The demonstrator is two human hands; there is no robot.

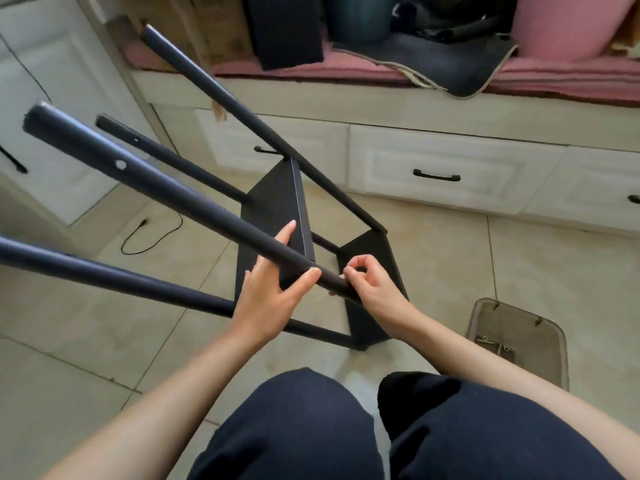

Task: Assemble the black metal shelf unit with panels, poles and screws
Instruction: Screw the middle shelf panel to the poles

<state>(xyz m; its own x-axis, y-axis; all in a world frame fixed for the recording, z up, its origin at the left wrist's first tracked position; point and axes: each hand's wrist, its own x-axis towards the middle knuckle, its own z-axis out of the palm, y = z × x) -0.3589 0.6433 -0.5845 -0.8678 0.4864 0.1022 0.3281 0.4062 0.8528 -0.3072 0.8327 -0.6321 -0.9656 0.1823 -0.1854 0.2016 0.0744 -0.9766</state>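
The black shelf unit (277, 216) stands on the tiled floor (485, 265) at the centre of the view, its four poles reaching out towards 9 and 10 o'clock. The nearest thick pole (173, 195) runs from the upper left down to the hands. The left hand (273, 289) grips this pole from below, thumb laid over the top and fingers wrapped up its far side, the fingertips touching the upright black panel (280, 209) behind. Just beside it, at 3 o'clock, the right hand (370, 282) pinches with thumb and forefinger at the pole's lower end, where it meets the second panel (374, 258); whether a screw sits between the fingertips I cannot tell. A shallow tray (523, 341) holding small metal fittings lies on the floor at 4 o'clock from the right hand, well apart. White drawers (450, 168) line the wall at 12 o'clock.
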